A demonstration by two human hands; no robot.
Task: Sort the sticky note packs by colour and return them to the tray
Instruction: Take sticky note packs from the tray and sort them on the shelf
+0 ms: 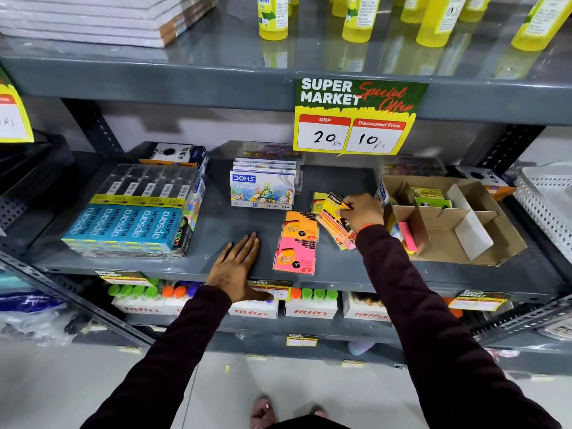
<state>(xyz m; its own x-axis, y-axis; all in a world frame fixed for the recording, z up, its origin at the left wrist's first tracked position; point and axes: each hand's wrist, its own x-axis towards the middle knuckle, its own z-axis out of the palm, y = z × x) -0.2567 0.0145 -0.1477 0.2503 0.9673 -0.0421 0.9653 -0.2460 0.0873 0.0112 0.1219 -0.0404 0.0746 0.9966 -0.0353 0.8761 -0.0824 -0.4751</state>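
On the grey shelf lie a pink sticky note pack [294, 254] and, just behind it, an orange pack [299, 225]. My right hand [362, 212] is closed on a yellow pack [332, 207], lifted over a loose heap of yellow and pink packs [339, 233]; another yellow pack [318, 202] lies behind. The cardboard divider tray [464, 233] stands to the right, holding a pink pack [408, 237] in its near left slot and green packs [431, 198] at the back. My left hand [236, 267] rests flat and open on the shelf's front edge.
A block of blue Apsara pencil boxes [130, 224] fills the left of the shelf. DOMS oil pastel boxes [262, 188] stand behind the packs. A price sign [356, 117] hangs from the upper shelf. A white perforated basket [548, 199] sits at far right.
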